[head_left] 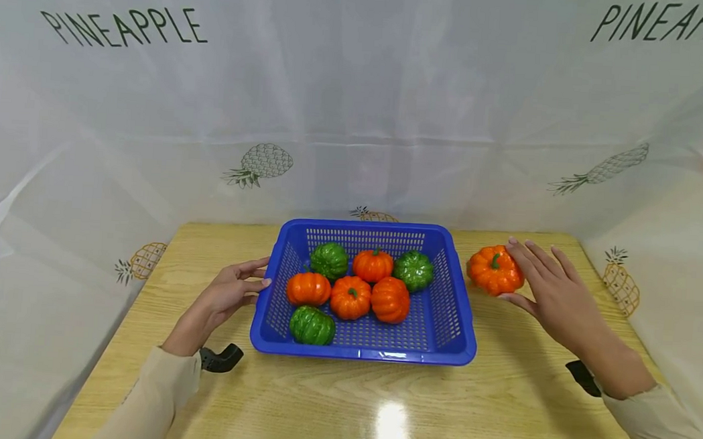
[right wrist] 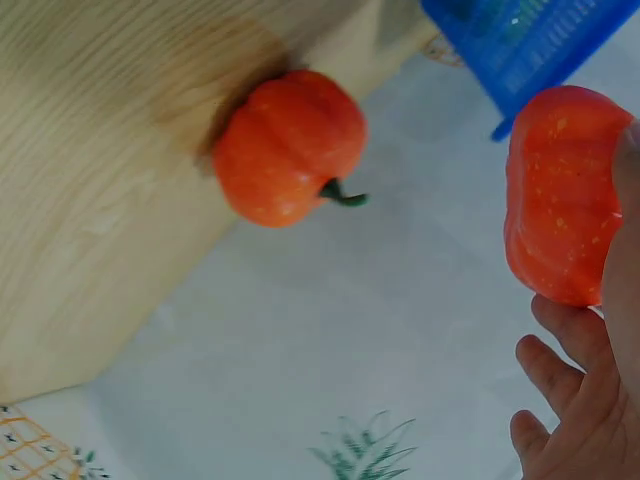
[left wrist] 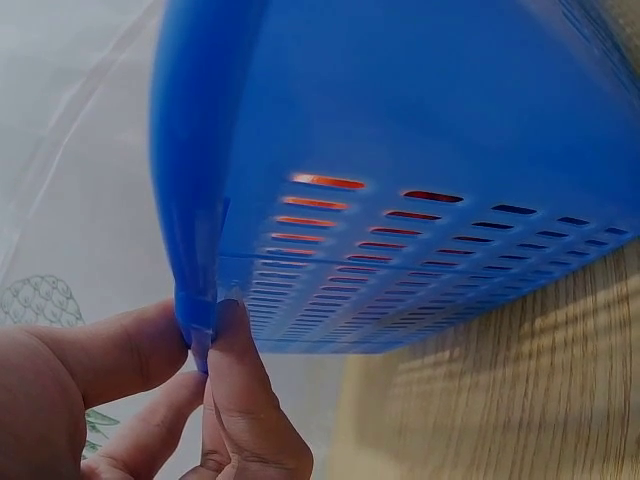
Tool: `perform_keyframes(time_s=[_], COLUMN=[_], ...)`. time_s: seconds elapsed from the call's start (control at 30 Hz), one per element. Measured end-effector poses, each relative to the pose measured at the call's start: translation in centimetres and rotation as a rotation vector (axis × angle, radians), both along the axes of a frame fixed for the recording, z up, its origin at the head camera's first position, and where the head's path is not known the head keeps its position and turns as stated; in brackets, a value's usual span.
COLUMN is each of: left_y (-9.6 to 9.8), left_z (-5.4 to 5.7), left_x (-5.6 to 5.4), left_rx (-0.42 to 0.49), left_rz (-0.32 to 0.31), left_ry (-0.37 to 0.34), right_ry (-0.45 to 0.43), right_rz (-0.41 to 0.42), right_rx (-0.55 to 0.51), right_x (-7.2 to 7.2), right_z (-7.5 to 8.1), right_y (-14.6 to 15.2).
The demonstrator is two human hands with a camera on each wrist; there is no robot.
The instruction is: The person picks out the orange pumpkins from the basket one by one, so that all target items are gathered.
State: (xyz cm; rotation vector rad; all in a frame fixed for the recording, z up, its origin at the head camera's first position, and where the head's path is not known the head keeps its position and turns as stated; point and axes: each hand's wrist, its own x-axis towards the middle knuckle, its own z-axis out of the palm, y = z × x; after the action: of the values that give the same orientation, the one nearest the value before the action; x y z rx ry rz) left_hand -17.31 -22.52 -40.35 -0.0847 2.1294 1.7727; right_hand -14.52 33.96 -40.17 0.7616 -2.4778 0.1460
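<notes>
My left hand (head_left: 226, 297) pinches the left rim of a blue plastic basket (head_left: 360, 354) between thumb and fingers; the left wrist view has the rim (left wrist: 195, 290) close up. Inside the basket lie several orange and green toy pumpkins, among them a stemmed orange one (head_left: 351, 298) and a green one (head_left: 312, 326). Right of the basket, my right hand (head_left: 564, 306) holds an orange pumpkin (head_left: 496, 270) between thumb and fingers, raised over the table. Under it, a second orange pumpkin (right wrist: 290, 148) with a green stem rests on the tabletop, hidden in the head view.
The basket stands on a light wooden table (head_left: 316, 405). A white sheet (head_left: 358, 112) printed with pineapples hangs behind the table and along its sides. Black wrist mounts show at the left wrist (head_left: 221, 359) and the right wrist (head_left: 583, 377).
</notes>
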Motion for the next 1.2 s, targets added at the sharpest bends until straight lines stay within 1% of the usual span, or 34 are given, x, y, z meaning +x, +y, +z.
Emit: perform_keyframes(time_s=[0.3, 0.57, 0.73, 1.0, 1.1, 1.2], left_y=[0.1, 0.1, 0.0, 0.1, 0.0, 0.0], left_z=[0.0, -0.1, 0.0, 0.0, 0.0, 0.0], left_x=[0.0, 0.0, 0.0, 0.0, 0.0, 0.0], left_rx=[0.006, -0.003, 0.001, 0.004, 0.002, -0.003], left_rz=[0.019, 0.019, 0.021, 0.019, 0.016, 0.013], left_ry=[-0.005, -0.005, -0.006, -0.009, -0.008, -0.003], right_ry=[-0.093, -0.139, -0.138, -0.160, -0.188, -0.210], right_rz=[-0.134, -0.210, -0.258, -0.347, -0.384, -0.402], right_rx=[-0.035, -0.091, -0.098, -0.115, -0.118, -0.120], right_x=[-0.2, -0.2, -0.3, -0.6, -0.9, -1.2], right_z=[-1.0, -1.8, -2.5, -4.0, -4.5, -5.1], right_y=[2.8, 4.5, 5.2, 6.1, 6.1, 6.1])
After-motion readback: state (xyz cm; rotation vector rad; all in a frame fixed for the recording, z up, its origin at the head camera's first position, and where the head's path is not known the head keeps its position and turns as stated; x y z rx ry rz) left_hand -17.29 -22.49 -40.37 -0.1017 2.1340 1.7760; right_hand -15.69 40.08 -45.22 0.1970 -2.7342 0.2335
